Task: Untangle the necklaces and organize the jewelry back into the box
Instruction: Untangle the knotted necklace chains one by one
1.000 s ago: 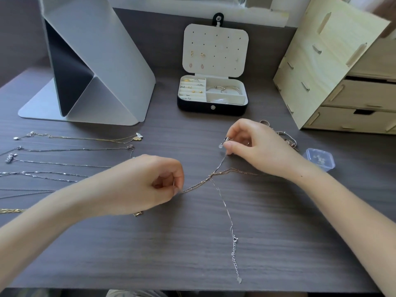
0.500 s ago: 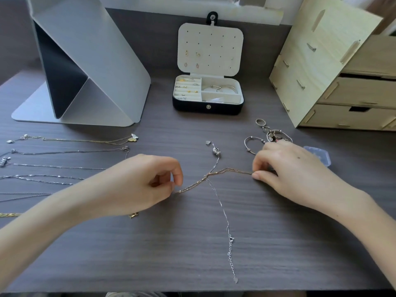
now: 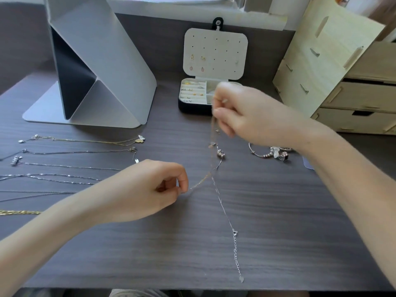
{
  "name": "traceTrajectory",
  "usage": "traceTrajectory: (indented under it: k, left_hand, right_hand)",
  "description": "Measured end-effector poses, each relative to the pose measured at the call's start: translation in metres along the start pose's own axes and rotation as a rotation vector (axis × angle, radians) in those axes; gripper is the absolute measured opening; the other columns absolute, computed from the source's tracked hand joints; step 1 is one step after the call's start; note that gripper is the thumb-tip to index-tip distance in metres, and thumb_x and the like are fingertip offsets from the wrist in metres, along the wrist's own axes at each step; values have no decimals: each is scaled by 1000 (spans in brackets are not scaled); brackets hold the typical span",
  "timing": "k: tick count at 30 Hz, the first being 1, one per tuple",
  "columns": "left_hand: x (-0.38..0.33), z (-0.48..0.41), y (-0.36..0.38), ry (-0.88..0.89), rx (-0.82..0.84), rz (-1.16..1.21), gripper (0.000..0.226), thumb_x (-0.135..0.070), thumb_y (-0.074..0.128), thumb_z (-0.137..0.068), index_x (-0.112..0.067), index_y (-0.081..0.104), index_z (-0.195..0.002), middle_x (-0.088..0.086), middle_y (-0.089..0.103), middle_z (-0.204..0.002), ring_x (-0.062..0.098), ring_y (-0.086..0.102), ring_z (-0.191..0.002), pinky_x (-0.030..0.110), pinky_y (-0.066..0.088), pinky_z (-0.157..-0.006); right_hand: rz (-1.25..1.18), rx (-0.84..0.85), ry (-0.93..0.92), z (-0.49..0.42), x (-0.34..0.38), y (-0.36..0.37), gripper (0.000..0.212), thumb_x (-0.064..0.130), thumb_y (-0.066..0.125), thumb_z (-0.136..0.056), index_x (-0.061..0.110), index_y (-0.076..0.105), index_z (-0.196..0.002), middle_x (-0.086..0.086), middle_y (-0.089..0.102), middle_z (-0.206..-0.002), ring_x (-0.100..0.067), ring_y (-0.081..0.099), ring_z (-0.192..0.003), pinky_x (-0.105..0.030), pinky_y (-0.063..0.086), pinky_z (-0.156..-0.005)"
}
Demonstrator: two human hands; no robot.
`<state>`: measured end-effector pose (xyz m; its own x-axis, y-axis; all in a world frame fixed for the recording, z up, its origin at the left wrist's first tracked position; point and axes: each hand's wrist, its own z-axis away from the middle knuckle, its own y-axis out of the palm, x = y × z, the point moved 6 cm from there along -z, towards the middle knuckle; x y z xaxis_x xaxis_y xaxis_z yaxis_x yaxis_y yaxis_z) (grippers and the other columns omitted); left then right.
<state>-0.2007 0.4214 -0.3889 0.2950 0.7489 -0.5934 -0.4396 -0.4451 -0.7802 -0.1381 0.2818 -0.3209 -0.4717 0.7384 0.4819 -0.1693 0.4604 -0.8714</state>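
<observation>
- Left hand (image 3: pixel 145 189) low on the table (image 3: pixel 278 232), thumb and forefinger pinching one end of the rose-gold chain (image 3: pixel 201 181).
- Right hand (image 3: pixel 252 116) held above the table, blurred; we read it as pinching the chain's other end, in front of the open jewelry box (image 3: pixel 190 107).
- Silver necklace (image 3: pixel 222 209) crosses that chain and lies flat.
- Dark wood-grain surface; grey folded stand (image 3: pixel 102 61) back left, pale drawer unit (image 3: pixel 321 67) right.
- We count two tangled chains, six laid-out necklaces (image 3: pixel 75 141) at left, one bracelet (image 3: pixel 270 155).

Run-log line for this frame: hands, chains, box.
phase: untangling | left hand: pinches gold-toned chain | right hand: holds its other end raised | silver chain: crosses it, tail on table | jewelry box: open
</observation>
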Motion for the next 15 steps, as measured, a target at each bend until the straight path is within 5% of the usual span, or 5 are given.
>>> traceTrajectory:
  k: [4,8,13,15]
  left_hand:
    - [-1,1,2,-3,-3,-4,17,-12,53,-89,-27,59,-83,-11,54,-58,4,47,-48,12,33,-47]
    - [0,0,0,-4,-6,6,16,-13,53,-89,-26,60,-85,-20,54,-59,2,48,-48,12,35,-48]
    - [5,1,-8,-11,-40,42,20,-12,54,-88,-29,60,-80,-14,57,-62,9,46,-50,13,37,-46]
    - [8,2,-14,-2,-76,59,20,-13,55,-87,-30,60,-77,-9,60,-64,8,48,-54,13,36,-49]
  right_hand:
    - [132,118,-4,-37,-2,30,7,13,49,-93,17,52,-89,16,47,-67,-4,45,-63,-14,34,-53]
    - [248,138,35,-30,-27,40,15,14,53,-90,20,59,-103,15,51,-75,-10,45,-76,-23,32,-65]
    - [252,327,29,3,-45,45,13,28,66,-84,28,59,-96,10,53,-92,-9,49,-85,-12,35,-65]
    - [190,323,42,12,-49,45,10,25,67,-84,29,58,-87,10,51,-90,-7,50,-82,-17,38,-71]
